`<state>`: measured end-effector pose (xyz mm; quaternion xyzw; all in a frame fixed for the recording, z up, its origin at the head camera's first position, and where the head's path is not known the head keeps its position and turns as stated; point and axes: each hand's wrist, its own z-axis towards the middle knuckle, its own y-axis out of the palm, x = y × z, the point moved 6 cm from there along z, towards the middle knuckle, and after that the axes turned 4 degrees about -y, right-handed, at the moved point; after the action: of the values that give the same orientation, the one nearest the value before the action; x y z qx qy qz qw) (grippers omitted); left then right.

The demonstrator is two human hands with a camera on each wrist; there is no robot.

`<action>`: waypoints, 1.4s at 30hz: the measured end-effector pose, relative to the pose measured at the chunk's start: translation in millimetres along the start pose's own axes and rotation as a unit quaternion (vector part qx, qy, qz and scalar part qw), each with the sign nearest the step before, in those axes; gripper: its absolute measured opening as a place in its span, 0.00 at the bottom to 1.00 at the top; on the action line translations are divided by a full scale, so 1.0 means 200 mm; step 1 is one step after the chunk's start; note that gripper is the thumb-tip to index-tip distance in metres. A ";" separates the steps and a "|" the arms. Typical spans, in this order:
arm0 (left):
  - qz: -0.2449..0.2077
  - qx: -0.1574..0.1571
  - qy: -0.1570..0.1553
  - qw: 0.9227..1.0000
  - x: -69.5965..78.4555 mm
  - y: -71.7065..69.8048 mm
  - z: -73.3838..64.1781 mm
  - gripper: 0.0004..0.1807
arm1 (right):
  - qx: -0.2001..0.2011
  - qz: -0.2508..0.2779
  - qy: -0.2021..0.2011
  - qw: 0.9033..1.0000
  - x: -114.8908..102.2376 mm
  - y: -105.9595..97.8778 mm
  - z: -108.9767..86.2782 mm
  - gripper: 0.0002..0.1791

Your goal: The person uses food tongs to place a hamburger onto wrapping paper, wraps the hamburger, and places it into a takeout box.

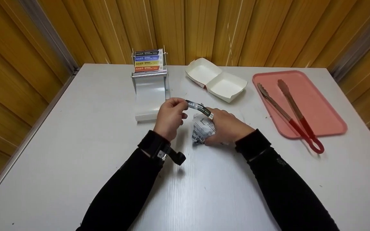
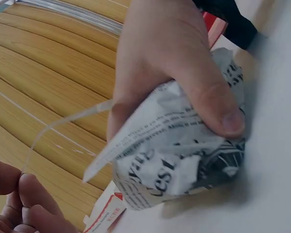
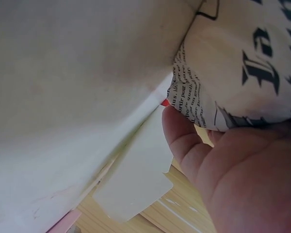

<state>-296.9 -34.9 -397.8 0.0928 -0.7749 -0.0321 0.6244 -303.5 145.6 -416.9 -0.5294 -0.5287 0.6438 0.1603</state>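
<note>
My left hand pinches one end of a narrow dark printed label strip between thumb and forefinger. Bowed slightly, the strip stretches across to the fingers of my right hand. That right hand grips a bundle wrapped in newsprint-patterned paper, low over the white table, with thumb on the near side and fingers over the far side. In the left wrist view a loose paper corner sticks out from the bundle. What the wrapping contains is hidden.
Behind my left hand stands a label dispenser with several coloured label rolls. An opened white paper box lies at the back. On the right, red-handled tongs lie on a pink tray, handle end over its edge. Wood-look panels back the table.
</note>
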 end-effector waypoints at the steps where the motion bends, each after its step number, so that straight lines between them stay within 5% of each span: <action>1: 0.004 0.004 -0.007 1.000 -0.02 -0.01 0.01 0.02 | -0.001 0.002 -0.010 1.000 -0.01 0.00 0.00 0.60; 16: 0.081 0.013 -0.047 0.996 -0.13 -0.09 0.07 0.08 | -0.001 0.003 -0.009 1.000 0.00 0.01 0.01 0.63; 25: 0.105 0.037 -0.025 0.993 -0.14 -0.09 0.06 0.07 | -0.007 0.001 0.012 1.000 0.01 0.00 0.01 0.66; 34: 0.124 0.045 0.011 0.991 -0.16 -0.05 0.05 0.20 | -0.012 -0.008 0.015 1.000 0.01 0.01 0.01 0.66; 42: 0.131 0.023 0.000 0.991 -0.16 -0.01 0.04 0.36 | -0.009 -0.022 0.011 1.000 0.01 0.00 0.01 0.64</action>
<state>-297.0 -31.8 -430.4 0.0052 -0.7811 0.0676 0.6207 -305.0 146.2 -419.0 -0.5264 -0.5439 0.6294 0.1759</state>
